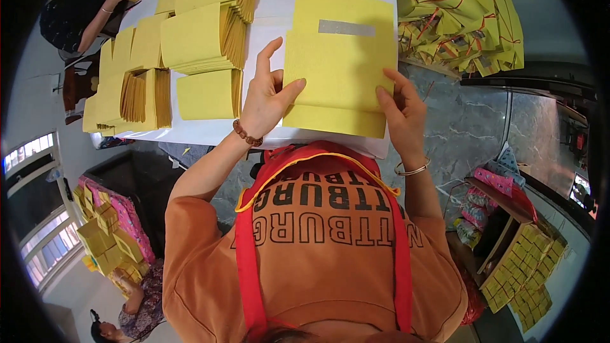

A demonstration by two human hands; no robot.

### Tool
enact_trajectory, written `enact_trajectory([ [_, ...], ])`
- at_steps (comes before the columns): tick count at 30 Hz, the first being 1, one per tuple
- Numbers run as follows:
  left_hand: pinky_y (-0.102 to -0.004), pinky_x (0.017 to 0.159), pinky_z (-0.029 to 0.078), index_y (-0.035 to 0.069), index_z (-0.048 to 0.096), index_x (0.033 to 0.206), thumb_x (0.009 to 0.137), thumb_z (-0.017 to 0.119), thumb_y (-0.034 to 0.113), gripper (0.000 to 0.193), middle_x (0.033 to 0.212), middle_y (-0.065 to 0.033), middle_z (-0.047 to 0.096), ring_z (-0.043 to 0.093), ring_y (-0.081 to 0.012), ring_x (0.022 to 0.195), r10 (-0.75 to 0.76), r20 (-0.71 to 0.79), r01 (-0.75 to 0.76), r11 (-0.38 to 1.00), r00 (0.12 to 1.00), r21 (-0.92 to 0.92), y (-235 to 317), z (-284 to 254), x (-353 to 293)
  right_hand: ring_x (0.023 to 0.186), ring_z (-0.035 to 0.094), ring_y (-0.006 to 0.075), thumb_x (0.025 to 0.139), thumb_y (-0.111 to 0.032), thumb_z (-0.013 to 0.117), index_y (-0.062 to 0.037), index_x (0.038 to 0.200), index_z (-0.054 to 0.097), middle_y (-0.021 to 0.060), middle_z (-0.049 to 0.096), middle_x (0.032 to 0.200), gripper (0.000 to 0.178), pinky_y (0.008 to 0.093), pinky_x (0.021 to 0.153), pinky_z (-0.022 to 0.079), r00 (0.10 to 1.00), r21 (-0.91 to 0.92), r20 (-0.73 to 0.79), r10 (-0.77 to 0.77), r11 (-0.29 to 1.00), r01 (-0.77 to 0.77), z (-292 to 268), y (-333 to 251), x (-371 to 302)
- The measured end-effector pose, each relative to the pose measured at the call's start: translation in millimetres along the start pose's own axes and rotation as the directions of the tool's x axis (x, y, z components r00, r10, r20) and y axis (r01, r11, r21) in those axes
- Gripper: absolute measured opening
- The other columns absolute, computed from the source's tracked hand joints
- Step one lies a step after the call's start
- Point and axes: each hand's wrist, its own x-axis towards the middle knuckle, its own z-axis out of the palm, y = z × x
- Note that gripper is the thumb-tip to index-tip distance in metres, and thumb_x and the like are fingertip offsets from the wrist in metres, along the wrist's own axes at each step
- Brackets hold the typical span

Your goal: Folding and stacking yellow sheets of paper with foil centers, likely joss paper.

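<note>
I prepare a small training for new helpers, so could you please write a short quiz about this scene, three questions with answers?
1. Multiple choice: What lies between the left hand and the right hand?
a) a red cup
b) a yellow paper piece
c) a pair of scissors

2. True or false: The grey strip on that piece is closer to the edge far from the person than to the near edge.

3. Short answer: Which wrist wears the brown beaded bracelet?

Key: 1: b. 2: true. 3: the left wrist.
</note>
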Motion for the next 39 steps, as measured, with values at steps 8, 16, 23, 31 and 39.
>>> enact_trajectory([
  [8, -0.0212, 0.046, 0.034, 0.009, 0.017, 0.139, 0.081, 0.062, 0.005, 0.074, 0.063, -0.0006, 0.056, 0.045, -0.0049, 0.05, -0.141, 0.038, 0.143, 0.989, 0.989, -0.039, 8, -4, 10, 0.057, 0.036, 0.004, 0.081, -0.003, 0.059, 0.001, 0.111, 0.058, -0.0049, 0.04, 0.063, 0.03, 0.0208, 0.049, 0.031, 0.998, -0.023, -0.015, 0.056, 0.998, -0.056, 2, 1, 4],
  [16, -0.0217, 0.044, 0.033, 0.009, 0.031, 0.134, 0.081, 0.063, 0.008, 0.062, 0.059, 0.0017, 0.051, 0.044, -0.005, 0.048, -0.084, 0.055, 0.084, 0.996, 0.995, 0.006, 10, -6, 11, 0.056, 0.039, 0.0049, 0.08, -0.003, 0.059, 0.0013, 0.109, 0.059, -0.0022, 0.045, 0.062, 0.029, 0.0214, 0.05, 0.035, 0.997, -0.084, -0.033, 0.072, 0.994, -0.074, 3, -3, 6],
  [23, -0.0416, 0.085, 0.036, 0.008, 0.048, 0.122, 0.076, 0.068, 0.024, 0.053, 0.114, -0.0131, 0.049, 0.047, -0.0285, 0.105, 0.565, 0.245, -0.51, 0.376, 0.788, 0.774, 44, 8, 12, 0.056, 0.042, 0.0056, 0.08, -0.004, 0.059, 0.0013, 0.109, 0.059, -0.0002, 0.048, 0.062, 0.029, 0.0229, 0.051, 0.037, 0.997, -0.093, -0.049, 0.051, 0.994, -0.056, 4, 2, 5],
  [31, -0.0511, 0.103, 0.023, 0.018, 0.042, 0.132, 0.086, 0.052, 0.04, 0.052, 0.14, -0.0156, 0.033, 0.029, -0.0361, 0.128, 0.365, 0.535, -0.625, 0.193, 0.762, 0.757, 15, 40, 22, 0.059, 0.049, 0.0084, 0.08, -0.005, 0.06, 0.0007, 0.109, 0.059, 0.0041, 0.056, 0.071, 0.029, 0.0245, 0.053, 0.041, 0.997, -0.118, -0.01, 0.08, 0.99, -0.08, 1, -8, 6],
  [39, -0.0526, 0.105, 0.017, 0.016, 0.043, 0.131, 0.085, 0.051, 0.038, 0.052, 0.141, -0.0155, 0.031, 0.026, -0.0364, 0.13, 0.336, 0.545, -0.624, 0.204, 0.768, 0.754, 7, 37, 25, 0.124, 0.037, 0.0309, 0.078, -0.027, 0.064, -0.0116, 0.119, 0.052, 0.0127, 0.039, 0.133, 0.045, 0.0494, 0.1, 0.028, 0.84, -0.762, 0.242, -0.485, 0.441, 0.474, 24, -29, 7],
])
